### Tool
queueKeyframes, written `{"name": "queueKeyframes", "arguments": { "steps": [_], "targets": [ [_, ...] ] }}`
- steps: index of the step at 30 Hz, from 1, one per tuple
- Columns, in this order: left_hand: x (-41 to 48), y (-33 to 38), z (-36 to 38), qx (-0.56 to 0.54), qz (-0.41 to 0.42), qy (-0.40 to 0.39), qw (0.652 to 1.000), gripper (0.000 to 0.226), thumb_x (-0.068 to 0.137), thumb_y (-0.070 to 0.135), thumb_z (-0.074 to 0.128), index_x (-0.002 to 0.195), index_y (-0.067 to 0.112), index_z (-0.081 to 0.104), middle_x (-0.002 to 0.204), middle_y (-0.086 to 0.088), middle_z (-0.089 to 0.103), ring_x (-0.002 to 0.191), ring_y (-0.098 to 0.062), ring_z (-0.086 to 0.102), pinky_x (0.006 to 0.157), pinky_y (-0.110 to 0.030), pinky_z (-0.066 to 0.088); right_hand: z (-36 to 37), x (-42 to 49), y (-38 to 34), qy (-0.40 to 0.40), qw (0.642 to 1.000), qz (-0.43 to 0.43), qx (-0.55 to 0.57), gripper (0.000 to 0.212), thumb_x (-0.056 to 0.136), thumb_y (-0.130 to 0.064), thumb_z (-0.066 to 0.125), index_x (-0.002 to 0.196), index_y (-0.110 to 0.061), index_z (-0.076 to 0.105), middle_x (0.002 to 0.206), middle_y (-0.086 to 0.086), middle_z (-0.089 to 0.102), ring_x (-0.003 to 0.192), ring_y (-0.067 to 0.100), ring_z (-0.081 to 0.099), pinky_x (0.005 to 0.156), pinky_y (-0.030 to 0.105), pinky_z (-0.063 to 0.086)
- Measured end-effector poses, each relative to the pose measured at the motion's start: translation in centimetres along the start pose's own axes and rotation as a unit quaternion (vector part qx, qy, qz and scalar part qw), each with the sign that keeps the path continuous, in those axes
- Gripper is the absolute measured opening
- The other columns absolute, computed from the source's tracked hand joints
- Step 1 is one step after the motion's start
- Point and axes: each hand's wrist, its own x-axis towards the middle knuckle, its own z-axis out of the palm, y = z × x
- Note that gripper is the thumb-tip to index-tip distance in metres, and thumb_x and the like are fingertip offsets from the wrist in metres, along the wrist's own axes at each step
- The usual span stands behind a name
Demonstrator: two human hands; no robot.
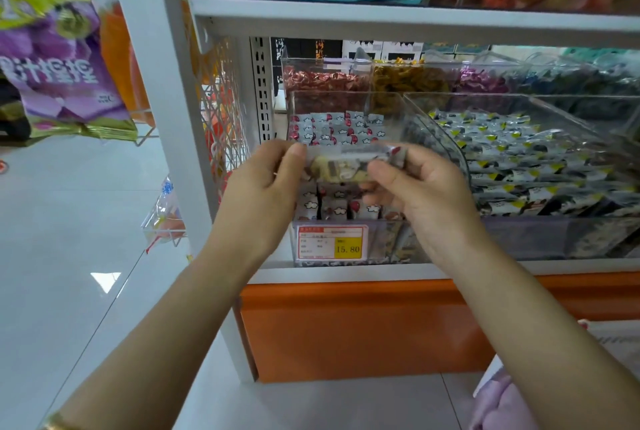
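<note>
A small clear-wrapped snack bar (341, 166) with pale nutty filling is held level between both hands, in front of a clear plastic bin (346, 107). My left hand (266, 187) pinches its left end with thumb on top. At the right end, my right hand (419, 187) pinches it, fingers curled under. The bin holds several small white packets with red and cloud prints. A red and yellow price tag (331, 242) reading 15.80 sits on the bin's front.
A neighbouring clear bin (519, 100) at right holds grey, black and yellow packets. Behind are bins of red (322, 83), yellow and purple sweets. A shelf edge (381, 19) runs above. Purple snack bags (59, 73) hang at left over a pale tiled floor (69, 256). An orange base panel (346, 325) lies below.
</note>
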Motion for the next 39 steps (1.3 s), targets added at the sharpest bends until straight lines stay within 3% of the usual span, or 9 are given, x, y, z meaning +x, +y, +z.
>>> {"name": "queueKeyframes", "arguments": {
  "steps": [3,5,11,17,20,23,28,34,39],
  "targets": [
    [1.3,-1.3,0.0,0.202,0.081,0.008,0.976,0.041,0.096,0.039,0.039,0.128,0.018,0.052,0.128,-0.005,0.053,0.122,-0.022,0.042,0.094,-0.03,0.032,-0.3,2.3,-0.5,0.094,0.994,-0.039,-0.031,0.017,0.084,-0.007,0.066,0.094,-0.02,0.061,0.089,0.0,0.07,0.073,0.013,0.071,0.063,0.023,0.058],
    [1.8,-2.4,0.1,0.242,0.086,-0.032,0.966,0.054,0.096,0.039,0.038,0.143,0.014,0.033,0.147,-0.006,0.036,0.136,-0.022,0.024,0.107,-0.033,0.018,0.0,4.6,-0.6,0.135,0.986,-0.062,-0.073,0.02,0.084,-0.006,0.067,0.096,-0.016,0.054,0.095,0.003,0.065,0.069,0.012,0.07,0.062,0.024,0.058],
    [2.2,-4.7,0.7,0.243,0.033,-0.131,0.961,0.07,0.093,0.053,0.023,0.15,0.016,0.007,0.158,-0.005,0.011,0.143,-0.018,0.006,0.113,-0.033,0.005,2.8,11.5,0.6,0.054,0.932,-0.1,-0.344,0.027,0.085,-0.014,0.066,0.109,-0.005,0.057,0.108,0.003,0.059,0.094,0.012,0.055,0.072,0.018,0.045],
    [2.3,-4.1,0.3,0.179,0.035,-0.122,0.976,0.076,0.083,0.062,0.017,0.149,0.027,0.006,0.156,-0.004,0.017,0.141,-0.019,0.011,0.112,-0.037,0.012,4.9,15.0,0.7,-0.107,0.866,-0.106,-0.478,0.022,0.083,-0.021,0.068,0.097,-0.006,0.061,0.094,0.006,0.057,0.084,0.017,0.052,0.063,0.024,0.036],
    [2.3,-4.0,0.5,0.168,0.037,-0.126,0.977,0.064,0.092,0.053,0.024,0.149,0.03,0.007,0.155,-0.002,0.02,0.139,-0.016,0.013,0.109,-0.034,0.014,5.9,15.4,1.8,-0.206,0.8,-0.075,-0.558,0.021,0.09,-0.023,0.059,0.1,-0.006,0.066,0.102,0.012,0.064,0.096,0.026,0.059,0.081,0.036,0.046],
    [2.4,-4.1,0.5,0.152,0.032,-0.129,0.979,0.06,0.095,0.049,0.027,0.149,0.03,0.008,0.154,-0.001,0.022,0.138,-0.014,0.015,0.107,-0.032,0.015,6.3,15.5,3.1,-0.248,0.718,-0.047,-0.649,0.027,0.096,-0.023,0.045,0.113,-0.017,0.066,0.123,0.011,0.054,0.122,0.032,0.042,0.103,0.046,0.03],
    [2.5,-4.3,0.3,0.148,0.023,-0.145,0.978,0.061,0.094,0.052,0.025,0.149,0.034,0.004,0.152,-0.002,0.025,0.139,-0.016,0.016,0.108,-0.034,0.016,5.9,17.2,2.2,-0.143,0.841,-0.049,-0.52,0.022,0.092,-0.011,0.05,0.105,-0.013,0.069,0.113,0.006,0.067,0.105,0.02,0.061,0.096,0.038,0.046],
    [2.6,-4.1,0.4,0.141,0.015,-0.151,0.978,0.061,0.095,0.05,0.027,0.148,0.035,0.001,0.151,-0.003,0.027,0.138,-0.017,0.016,0.105,-0.033,0.017,7.0,18.6,4.5,-0.148,0.757,-0.044,-0.635,0.013,0.084,-0.026,0.068,0.095,-0.02,0.07,0.115,0.005,0.063,0.115,0.026,0.052,0.101,0.044,0.042],
    [2.5,-4.1,0.2,0.138,0.015,-0.149,0.979,0.061,0.094,0.051,0.026,0.148,0.036,0.002,0.152,-0.002,0.026,0.139,-0.018,0.018,0.106,-0.034,0.018,6.6,17.9,3.7,-0.059,0.863,-0.075,-0.496,0.009,0.09,-0.014,0.06,0.09,-0.014,0.069,0.097,0.0,0.067,0.085,0.01,0.059,0.085,0.027,0.049]
  ]
}}
